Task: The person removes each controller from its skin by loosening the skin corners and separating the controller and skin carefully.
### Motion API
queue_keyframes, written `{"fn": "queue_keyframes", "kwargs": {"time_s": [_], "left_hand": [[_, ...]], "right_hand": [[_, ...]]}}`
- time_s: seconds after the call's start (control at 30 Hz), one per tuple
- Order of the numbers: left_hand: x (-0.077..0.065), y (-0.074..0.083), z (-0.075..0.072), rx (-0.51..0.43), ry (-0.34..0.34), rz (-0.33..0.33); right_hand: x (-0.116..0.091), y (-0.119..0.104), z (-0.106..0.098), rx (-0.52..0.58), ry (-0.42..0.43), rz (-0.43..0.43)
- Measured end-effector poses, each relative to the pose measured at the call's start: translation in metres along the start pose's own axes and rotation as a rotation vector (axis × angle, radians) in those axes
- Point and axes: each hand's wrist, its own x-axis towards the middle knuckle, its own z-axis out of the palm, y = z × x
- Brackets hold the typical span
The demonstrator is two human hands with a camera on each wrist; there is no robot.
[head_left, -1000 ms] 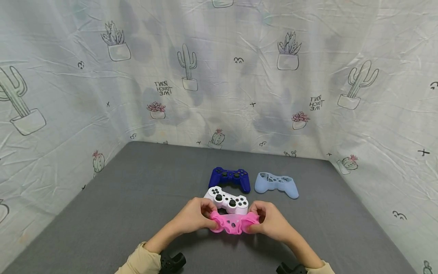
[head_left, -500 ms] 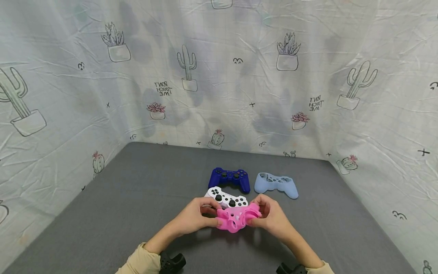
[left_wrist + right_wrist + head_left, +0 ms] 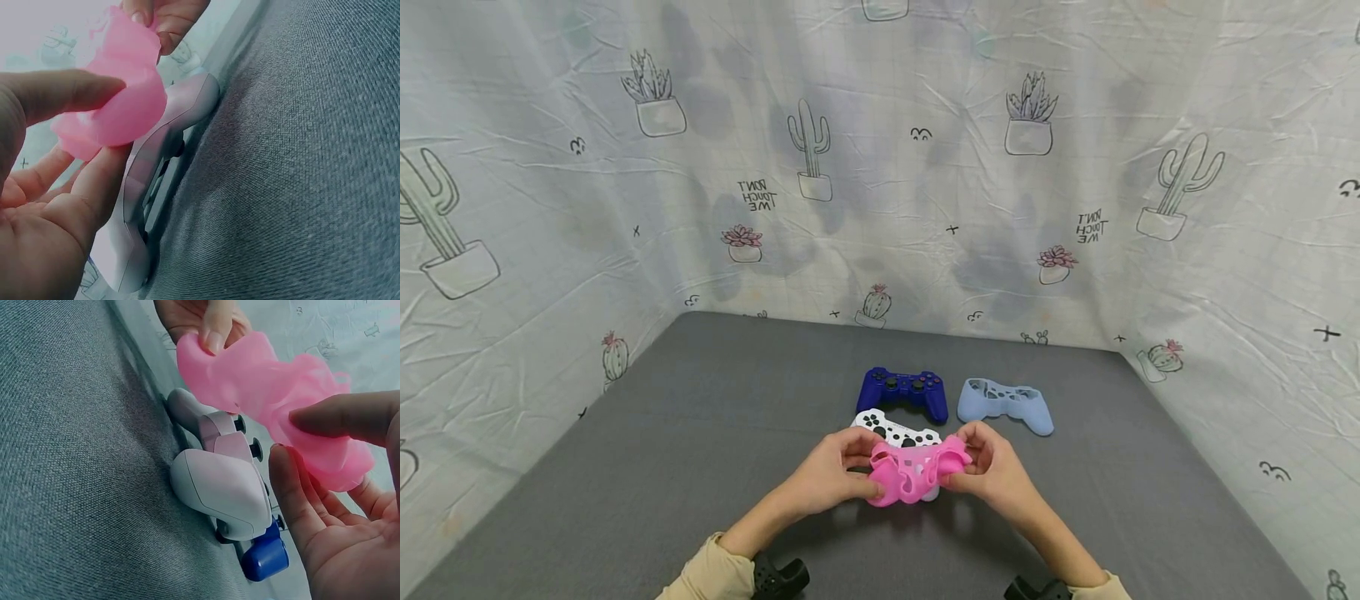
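Note:
A soft pink game controller cover (image 3: 908,468) is stretched between my two hands. My left hand (image 3: 829,477) pinches its left end between thumb and fingers, the thumb pressing on the pink surface (image 3: 134,106) in the left wrist view. At the other end my right hand (image 3: 998,477) grips it the same way. Just beyond and beneath the cover lies a white game controller (image 3: 891,427), partly hidden by it. The right wrist view shows the white controller (image 3: 215,487) on the cloth, with the cover held above it and the thumb sunk into the pink material.
Behind the white controller lies a dark blue controller (image 3: 904,388). To its right is a light blue controller cover (image 3: 1004,403). Grey cloth (image 3: 730,392) covers the table, and a cactus-printed curtain (image 3: 880,217) encloses the back and sides.
Both hands have shifted slightly forward with the pink cover, which now hides more of the white controller. The cover has been turned and its shape has altered. The blue controller and light blue cover stayed put.

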Motion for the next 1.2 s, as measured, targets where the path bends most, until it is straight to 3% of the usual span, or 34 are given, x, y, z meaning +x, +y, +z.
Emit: {"fn": "queue_keyframes", "kwargs": {"time_s": [0.17, 0.53, 0.93, 1.2], "left_hand": [[0.0001, 0.0003, -0.0011, 0.059, 0.049, 0.036], [-0.0009, 0.0043, 0.0010, -0.063, 0.054, 0.027], [0.0010, 0.0062, 0.0002, 0.000, 0.132, 0.072], [0.0007, 0.0090, 0.0018, 0.038, 0.137, 0.066]], "right_hand": [[0.0008, -0.0002, -0.0007, 0.025, -0.007, 0.002], [0.0014, 0.0004, -0.0024, 0.040, -0.072, 0.028], [0.0031, -0.0009, -0.0041, 0.031, -0.089, 0.026], [0.0035, 0.0028, -0.0023, 0.086, -0.107, 0.038]]}}
